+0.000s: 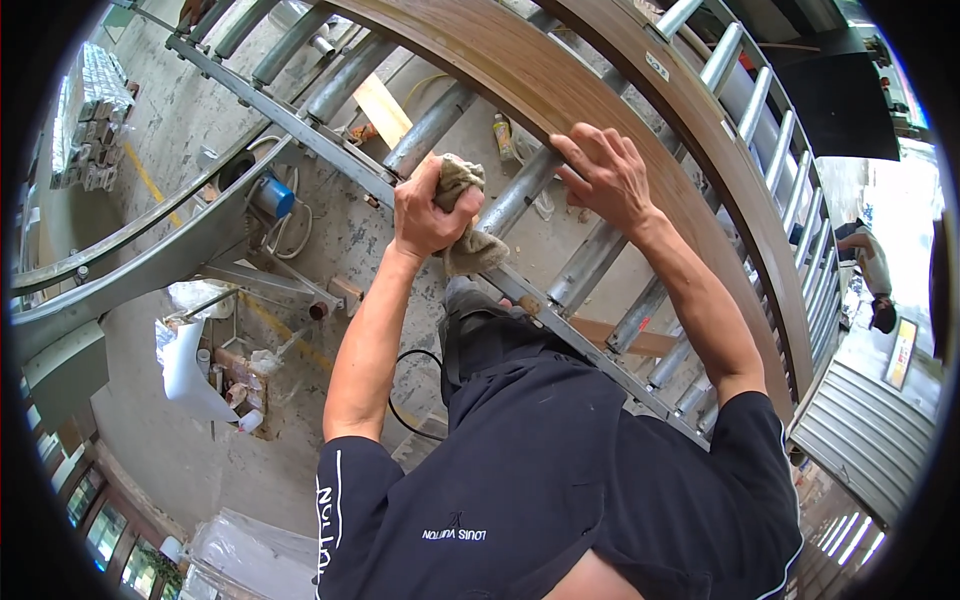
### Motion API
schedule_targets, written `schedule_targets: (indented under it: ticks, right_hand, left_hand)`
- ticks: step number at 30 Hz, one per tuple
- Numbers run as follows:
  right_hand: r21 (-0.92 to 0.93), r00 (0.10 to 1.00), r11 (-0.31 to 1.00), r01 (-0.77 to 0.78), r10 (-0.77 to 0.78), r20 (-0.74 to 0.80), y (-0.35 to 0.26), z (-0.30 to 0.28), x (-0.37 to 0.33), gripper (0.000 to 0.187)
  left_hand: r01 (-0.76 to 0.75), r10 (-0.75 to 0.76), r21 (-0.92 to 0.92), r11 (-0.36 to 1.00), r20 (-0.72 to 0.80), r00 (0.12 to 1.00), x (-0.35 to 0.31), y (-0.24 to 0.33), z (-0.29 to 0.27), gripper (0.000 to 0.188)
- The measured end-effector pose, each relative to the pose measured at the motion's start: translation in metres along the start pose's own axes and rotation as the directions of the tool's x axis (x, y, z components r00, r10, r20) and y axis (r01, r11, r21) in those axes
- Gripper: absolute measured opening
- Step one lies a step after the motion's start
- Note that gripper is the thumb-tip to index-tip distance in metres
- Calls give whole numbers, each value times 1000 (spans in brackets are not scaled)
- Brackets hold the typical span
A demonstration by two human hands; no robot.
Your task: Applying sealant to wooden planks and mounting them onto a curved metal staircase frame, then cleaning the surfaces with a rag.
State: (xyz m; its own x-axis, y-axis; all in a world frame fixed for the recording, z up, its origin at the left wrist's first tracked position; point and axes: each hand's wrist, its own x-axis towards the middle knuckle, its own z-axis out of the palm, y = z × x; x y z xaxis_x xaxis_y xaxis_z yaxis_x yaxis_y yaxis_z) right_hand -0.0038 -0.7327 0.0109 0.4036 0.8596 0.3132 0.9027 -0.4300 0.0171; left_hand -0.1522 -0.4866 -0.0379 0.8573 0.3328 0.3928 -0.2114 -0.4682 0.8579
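Observation:
My left hand [431, 215] is closed around a crumpled, dirty beige rag [474, 252], whose loose end hangs below the fingers. It is over the near rail of the roller conveyor [520, 195]. My right hand [605, 175] is beside the near edge of a long brown wood-grain board [510, 55] lying on the rollers. Its fingers are bent and apart, with nothing seen in them; whether the fingertips touch the board I cannot tell. Beyond it lies a second long brown board [665, 75] with a small white label.
A plastic bottle [502, 135] and a wooden plank [383, 110] show under the rollers. A blue cylindrical part [274, 196] sits on a curved metal frame to the left. Wrapped profiles [90, 120] are stacked at far left. Another person [868, 265] is at far right.

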Motion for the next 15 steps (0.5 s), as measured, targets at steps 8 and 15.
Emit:
schedule_targets:
  ticks: [8,15]
  right_hand:
    - [-40,1000,999,-8,8,7,-3,9,26,53]
    - [-19,999,1000,-25,26,44,-9,8,35,52]
  left_hand:
    - [18,-18,0,1000,32,999,2,1,-1,28]
    - [26,-26,1,1000,29,999,0,2,-3,28]
